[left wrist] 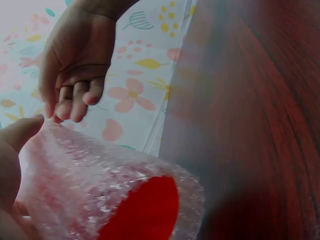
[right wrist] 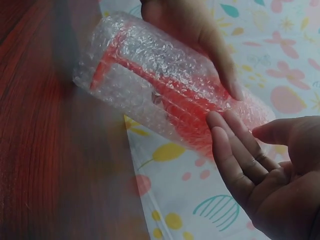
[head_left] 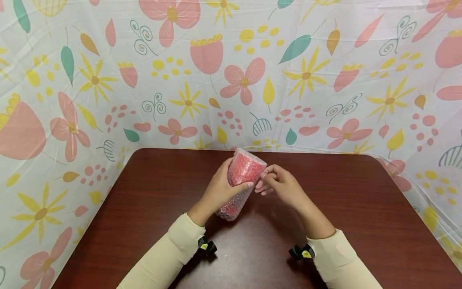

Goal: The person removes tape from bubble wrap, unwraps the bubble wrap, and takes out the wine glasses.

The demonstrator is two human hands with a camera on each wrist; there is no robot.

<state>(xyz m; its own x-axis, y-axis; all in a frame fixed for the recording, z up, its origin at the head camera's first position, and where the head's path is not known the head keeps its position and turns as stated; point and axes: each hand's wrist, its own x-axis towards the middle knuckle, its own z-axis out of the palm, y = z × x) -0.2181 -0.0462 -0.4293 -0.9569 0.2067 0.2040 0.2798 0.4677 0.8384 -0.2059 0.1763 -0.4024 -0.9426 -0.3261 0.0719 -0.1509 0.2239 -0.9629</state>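
Head view: the left hand (head_left: 223, 186) grips a bubble-wrapped red object (head_left: 247, 169) over the table (head_left: 151, 192), long axis slanting away and rightward; the right hand (head_left: 283, 186), just right of it, pinches its edge.

Long cream sleeves (head_left: 162, 259), broad plain cuffs (head_left: 186, 233), a black camera (head_left: 211, 247) at each wrist, yellow label (head_left: 306, 254) on each camera

Bubble wrap (right wrist: 127, 95) clear; contents (right wrist: 185, 110) red; table (head_left: 155, 192) reddish-brown, grained; sleeves (head_left: 164, 253) cream; backdrop (head_left: 244, 82) floral: white, pink, yellow, teal.
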